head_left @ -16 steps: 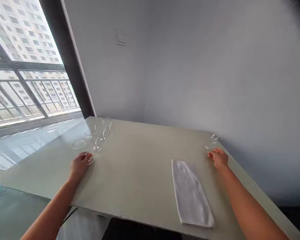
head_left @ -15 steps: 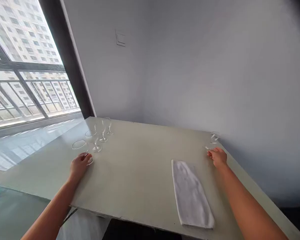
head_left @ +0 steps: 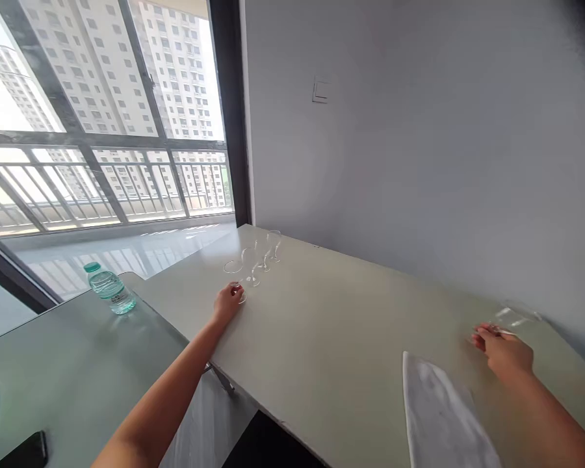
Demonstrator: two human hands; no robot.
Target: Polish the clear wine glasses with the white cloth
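Observation:
At the left part of the table, my left hand (head_left: 228,303) is closed around the stem of a clear stemmed glass (head_left: 233,267). This glass stands at the near end of a row, its foot on the tabletop. Just beyond it stand several similar glasses, among them a stemmed glass (head_left: 249,262) and, farthest back, another stemmed glass (head_left: 274,242). Over at the right side, my right hand (head_left: 506,351) pinches the stem of a clear glass (head_left: 517,316), whose bowl looks tilted toward the wall; its outline is faint. A folded white cloth (head_left: 441,419) lies to the left of that hand.
Beside the pale table (head_left: 322,331), a lower grey-green table (head_left: 112,377) holds a water bottle (head_left: 110,289) with a green cap and a black phone (head_left: 24,453). A grey wall (head_left: 419,162) borders the far side, and a large window is at left.
The view has turned left, so the tables and hands appear farther right, and the bottle and phone have come into view. Both hands keep their grip on the glasses.

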